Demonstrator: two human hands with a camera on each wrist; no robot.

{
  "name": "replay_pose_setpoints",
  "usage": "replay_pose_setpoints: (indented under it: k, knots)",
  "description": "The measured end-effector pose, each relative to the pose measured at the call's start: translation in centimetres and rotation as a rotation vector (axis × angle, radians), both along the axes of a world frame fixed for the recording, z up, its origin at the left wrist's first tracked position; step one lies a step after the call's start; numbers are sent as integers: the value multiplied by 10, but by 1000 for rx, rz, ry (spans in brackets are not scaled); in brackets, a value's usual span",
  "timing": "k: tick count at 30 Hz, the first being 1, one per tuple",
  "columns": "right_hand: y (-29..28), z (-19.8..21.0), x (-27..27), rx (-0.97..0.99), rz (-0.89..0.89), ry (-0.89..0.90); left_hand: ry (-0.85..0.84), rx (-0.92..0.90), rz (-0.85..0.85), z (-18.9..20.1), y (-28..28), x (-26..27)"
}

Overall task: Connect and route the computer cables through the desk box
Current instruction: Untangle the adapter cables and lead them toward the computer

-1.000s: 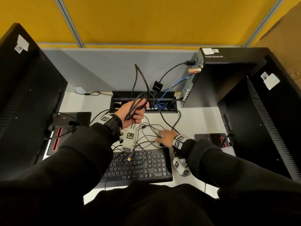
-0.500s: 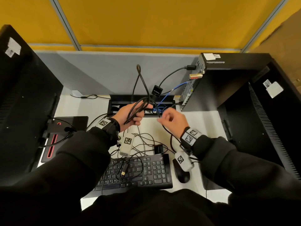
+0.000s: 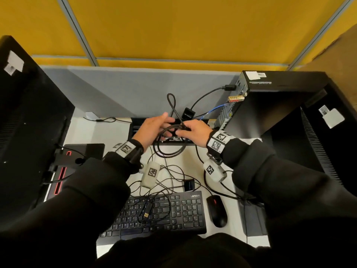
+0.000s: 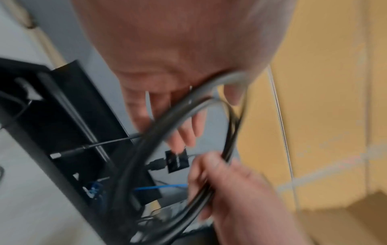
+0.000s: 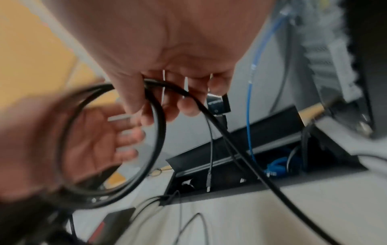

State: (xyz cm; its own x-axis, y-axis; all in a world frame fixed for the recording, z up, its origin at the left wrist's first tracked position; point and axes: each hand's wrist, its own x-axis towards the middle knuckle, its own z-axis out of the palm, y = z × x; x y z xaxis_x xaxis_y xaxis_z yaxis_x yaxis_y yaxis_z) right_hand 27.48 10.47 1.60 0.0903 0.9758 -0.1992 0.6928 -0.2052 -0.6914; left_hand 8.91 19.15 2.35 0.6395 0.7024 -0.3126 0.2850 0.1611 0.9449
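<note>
- Black keyboard (image 3: 154,213) and mouse (image 3: 216,210) lie nearest on the white worktop (image 3: 108,132).
- Beyond, right hand (image 3: 195,133) pinches the looped black cable (image 3: 170,140); left hand (image 3: 152,130) fingers spread.
- Cable's fold points toward 12 o'clock, over the desk box (image 3: 135,124).
- Yellow partition (image 3: 173,26) behind.

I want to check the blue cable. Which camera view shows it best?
The right wrist view: the blue cable runs its full length down into the desk box. Head view shows a thin stretch; left wrist a short blurred piece.
</note>
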Motion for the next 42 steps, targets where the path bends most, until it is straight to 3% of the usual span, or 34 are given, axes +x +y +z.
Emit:
replay_pose_setpoints:
  k: [2, 4, 6, 8, 12, 16, 19, 22, 26, 29, 31, 35, 38, 42]
  knots:
    - [2, 1, -2, -29, 53, -169, -53, -66, -124, 3, 7, -4]
    - [4, 2, -4, -28, 51, -183, 50, 149, -236, 5, 9, -7]
    - [4, -2, 0, -41, -21, -104, 159, 348, -200, 5, 6, -6]
    - [4, -6, 5, -54, -73, -53, 185, 395, -59, -2, 2, -5]
    - [-9, -14, 9, -97, -138, 98, 45, 207, 225, -23, -12, -8]
    - [-24, -18, 0, -62, -127, 152, 81, 4, 310, -40, -25, -9]
    - [-26, -21, -2, -75, -72, 272, 181, -77, 195, -47, -22, -11]
    - [-22, -25, 3, -56, -101, 274, 109, 112, 54, -37, -14, -15]
    - [-16, -29, 3, -34, -40, 34, 148, 339, -188, -12, -18, -1]
    - [-17, -30, -1, -26, -37, 20, 224, 428, -225, -17, -27, 11]
    - [-19, -31, 1, -39, -31, 77, 137, 340, -188, -29, -27, 10]
    - [-26, -31, 10, -71, -84, 390, -105, 196, -62, -38, -25, 7]
    - [-29, -34, 15, -82, -78, 327, -198, 103, 57, -44, -36, 4]
    - [-35, -47, 12, -115, -86, 456, -365, -210, 326, -56, -43, -2]
